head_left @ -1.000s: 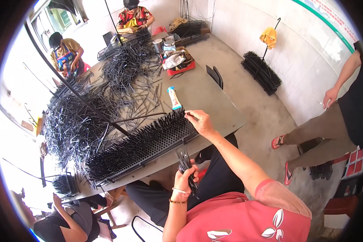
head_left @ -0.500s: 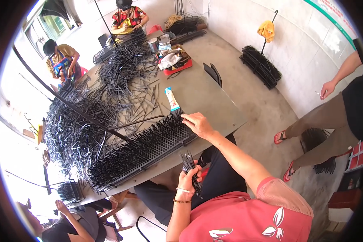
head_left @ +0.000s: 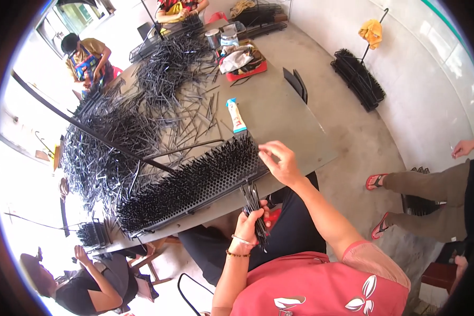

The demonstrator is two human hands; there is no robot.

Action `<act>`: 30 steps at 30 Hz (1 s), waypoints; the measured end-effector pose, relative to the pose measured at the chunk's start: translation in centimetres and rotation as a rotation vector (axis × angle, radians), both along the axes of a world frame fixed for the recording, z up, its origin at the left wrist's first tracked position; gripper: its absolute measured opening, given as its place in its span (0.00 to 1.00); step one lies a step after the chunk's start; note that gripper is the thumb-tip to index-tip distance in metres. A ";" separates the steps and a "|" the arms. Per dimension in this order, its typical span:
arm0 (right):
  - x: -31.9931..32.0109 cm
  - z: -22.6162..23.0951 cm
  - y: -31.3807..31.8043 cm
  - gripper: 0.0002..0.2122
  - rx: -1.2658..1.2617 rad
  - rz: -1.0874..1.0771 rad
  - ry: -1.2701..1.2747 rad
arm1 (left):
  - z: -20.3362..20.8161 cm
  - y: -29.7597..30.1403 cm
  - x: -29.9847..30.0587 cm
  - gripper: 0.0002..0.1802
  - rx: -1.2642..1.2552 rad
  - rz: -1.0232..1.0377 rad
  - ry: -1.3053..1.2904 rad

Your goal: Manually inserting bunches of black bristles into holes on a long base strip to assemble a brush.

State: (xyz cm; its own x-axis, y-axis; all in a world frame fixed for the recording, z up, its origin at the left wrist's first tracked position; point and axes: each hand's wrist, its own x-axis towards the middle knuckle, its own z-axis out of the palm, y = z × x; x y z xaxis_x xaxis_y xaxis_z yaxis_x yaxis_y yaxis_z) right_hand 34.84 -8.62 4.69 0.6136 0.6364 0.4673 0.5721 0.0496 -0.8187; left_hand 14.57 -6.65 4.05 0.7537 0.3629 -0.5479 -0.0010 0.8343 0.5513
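Note:
My left hand (head_left: 249, 227) is closed round a bundle of thin black strips (head_left: 254, 197), held over my lap beside the table's near edge. My right hand (head_left: 280, 162) is at the right end of a long black perforated rack (head_left: 218, 184). Its thumb and forefinger are drawn together at the rack's edge; whatever they pinch is too small to make out. Upright black strips (head_left: 163, 192) fill most of the rack's holes in a dense, bristly mass. A row of bare holes shows along the near side.
Loose black strips (head_left: 108, 142) are heaped across the table (head_left: 295, 126). Beyond the rack lie a small wrapped packet (head_left: 236, 116) and a red tray (head_left: 247, 72) of odds and ends. A long dark rod (head_left: 89, 129) slants overhead. Other people sit around the table; one stands at right.
The view has shifted, so the table sits lower and further right. My right hand remains by the rack's right end, its fingers slightly more curled. My left hand still holds the bundle.

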 end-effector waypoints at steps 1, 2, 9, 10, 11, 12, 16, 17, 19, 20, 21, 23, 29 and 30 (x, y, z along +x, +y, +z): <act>-0.6 0.2 -0.8 0.10 -0.004 0.009 0.008 | 0.1 0.2 0.2 0.13 -0.004 0.009 0.008; -1.1 0.2 -1.6 0.10 -0.151 0.166 0.210 | 0.2 0.3 0.4 0.13 0.005 0.020 0.008; -2.3 -0.8 -3.7 0.07 -0.380 0.451 0.922 | 0.0 0.3 1.4 0.11 -0.067 0.032 0.047; -2.1 -1.1 -3.9 0.07 -0.361 0.439 0.974 | 0.0 0.1 1.6 0.09 -0.095 0.045 0.092; -2.1 -1.1 -3.8 0.07 -0.364 0.444 0.975 | -0.1 0.0 1.6 0.09 -0.095 0.050 0.093; -2.1 -1.0 -3.7 0.07 -0.298 0.386 1.008 | -0.4 -0.3 1.6 0.09 -0.083 0.061 0.121; -1.0 -0.3 -2.3 0.08 -0.069 0.259 0.839 | -1.6 0.0 1.2 0.09 -0.048 0.090 0.156; -0.7 0.0 -1.7 0.08 0.053 0.201 0.704 | -1.8 0.1 1.2 0.09 -0.051 0.096 0.156; -0.4 1.0 -0.2 0.09 0.140 0.136 0.672 | -2.1 0.3 1.3 0.11 -0.027 0.080 0.097; -0.1 1.3 0.4 0.11 0.131 0.069 0.450 | -1.7 0.4 1.4 0.11 -0.029 0.084 0.097; 0.2 1.5 1.0 0.12 0.123 0.003 0.228 | -1.0 0.5 1.4 0.12 -0.050 0.035 0.102; 0.6 0.9 2.3 0.14 0.116 0.000 0.158 | -0.7 0.6 1.4 0.13 -0.070 -0.011 0.104; 0.2 -1.7 4.2 0.13 0.165 -0.001 -0.084 | -1.2 0.5 0.5 0.14 -0.046 0.028 0.128; 0.2 -1.8 4.1 0.13 0.162 0.004 -0.085 | -1.3 0.5 0.4 0.13 -0.042 0.022 0.140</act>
